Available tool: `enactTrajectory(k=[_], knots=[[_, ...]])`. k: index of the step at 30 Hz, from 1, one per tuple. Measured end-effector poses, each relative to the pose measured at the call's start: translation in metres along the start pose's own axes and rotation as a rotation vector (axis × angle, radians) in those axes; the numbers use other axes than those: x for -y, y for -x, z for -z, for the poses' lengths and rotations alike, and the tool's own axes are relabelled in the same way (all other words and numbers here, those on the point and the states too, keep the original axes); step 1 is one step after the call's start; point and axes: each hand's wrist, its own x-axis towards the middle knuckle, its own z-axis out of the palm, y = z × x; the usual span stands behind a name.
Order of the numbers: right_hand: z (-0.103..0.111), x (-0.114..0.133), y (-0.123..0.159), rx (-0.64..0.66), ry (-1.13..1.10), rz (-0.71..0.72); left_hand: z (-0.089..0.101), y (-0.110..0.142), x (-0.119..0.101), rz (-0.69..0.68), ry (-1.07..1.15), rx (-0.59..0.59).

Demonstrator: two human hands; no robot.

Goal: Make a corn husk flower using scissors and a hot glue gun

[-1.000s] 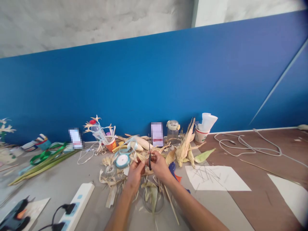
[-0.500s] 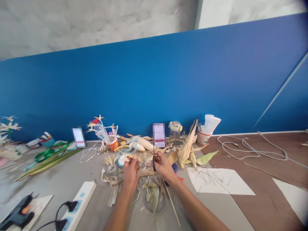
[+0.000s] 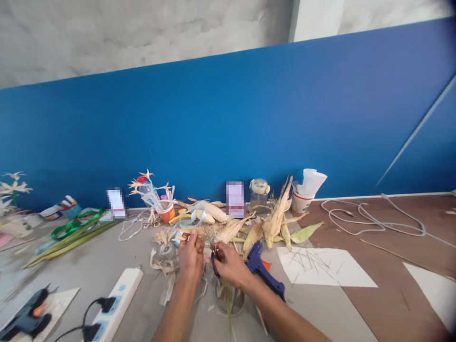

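Note:
My right hand (image 3: 230, 264) is closed around black-handled scissors (image 3: 214, 264), their blades pointing up and away from me. Beside it, with a small gap, my left hand (image 3: 191, 254) is closed, its fingertips pinching a small pale piece of corn husk, mostly hidden by the fingers. Dried corn husks (image 3: 233, 229) and scraps lie around and beyond both hands. Under my right wrist is a clear round dish or ring (image 3: 233, 306) with greenish husk in it. A blue glue gun (image 3: 261, 268) lies just right of that wrist.
A tape roll (image 3: 166, 251) lies left of my hands. Behind stand a phone (image 3: 235, 199), a lidded jar (image 3: 260, 194), paper cups (image 3: 301, 202) and husk flowers (image 3: 147, 183). A power strip (image 3: 119, 297) and a dark glue gun (image 3: 26, 311) are front left; paper with thin wires (image 3: 327, 268) lies right.
My right hand, with the scissors, has come down and nearer to me, uncovering more of the blue glue gun. My left hand has shifted away to the left from the scissors.

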Motion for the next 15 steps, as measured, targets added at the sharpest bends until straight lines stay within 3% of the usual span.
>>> enactTrajectory(k=[8, 15], knots=[[-0.003, 0.0045, 0.008, -0.019, 0.237, 0.049, -0.0024, 0.005, -0.0013, 0.13, -0.026, -0.041], [-0.0064, 0.003, 0.0091, -0.085, 0.377, 0.034, -0.0005, 0.0063, 0.0016, 0.148, -0.063, 0.01]])
